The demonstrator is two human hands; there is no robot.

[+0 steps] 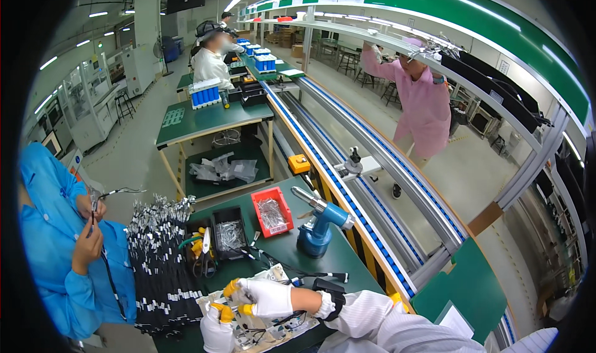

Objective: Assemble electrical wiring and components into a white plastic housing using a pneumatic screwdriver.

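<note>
Panel, pale and wired, lies on the near part of the green bench, under both hands. Left hand half curled, right hand loosely bent; can't tell what either grips. Loose wires might snag a glove; farther, black cables could catch the right cuff if it swings.

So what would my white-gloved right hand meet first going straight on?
Probably your white-gloved left hand, its yellow fingertips just left of the right hand, though depth is unclear.
</note>
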